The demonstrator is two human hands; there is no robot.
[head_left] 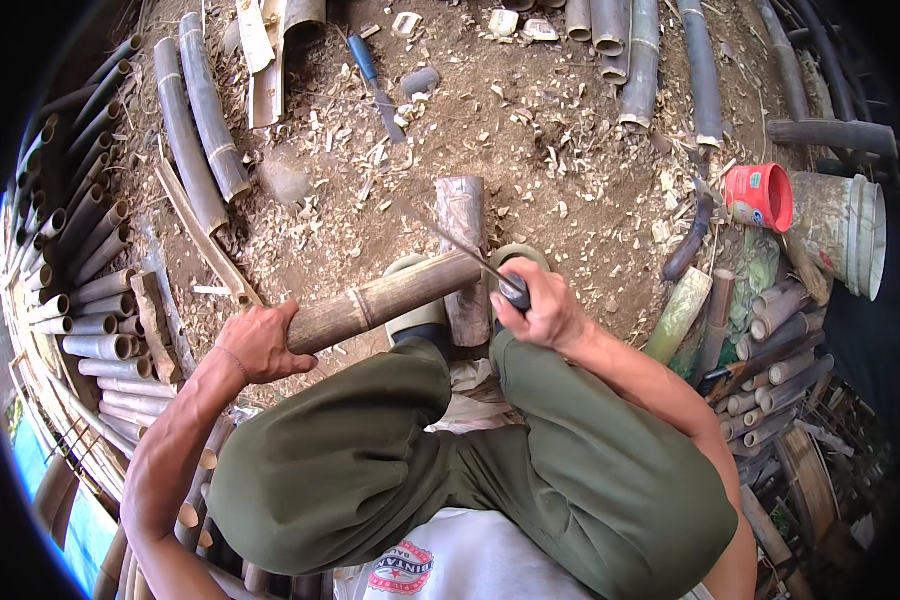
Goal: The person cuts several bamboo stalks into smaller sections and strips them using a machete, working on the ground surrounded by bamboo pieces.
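Observation:
My left hand [257, 342] is closed round the left end of a brown bamboo length [395, 300]. The bamboo slants up to the right, and its far end rests on or over a short wooden block [461, 212] between my feet. In my right hand [548, 312] is the dark handle of a knife [455, 238]. Its long, thin blade points up and to the left, crossing above the block close to the bamboo's right end. Whether the blade touches the bamboo, I cannot tell.
Wood chips litter the dirt floor. A blue-handled blade tool [378, 85] lies ahead. Bamboo lengths [195, 135] lie at the far left, with stacked bamboo [105, 345] at the left edge. A red container [760, 197] and a dirty pale bucket [840, 235] are at the right.

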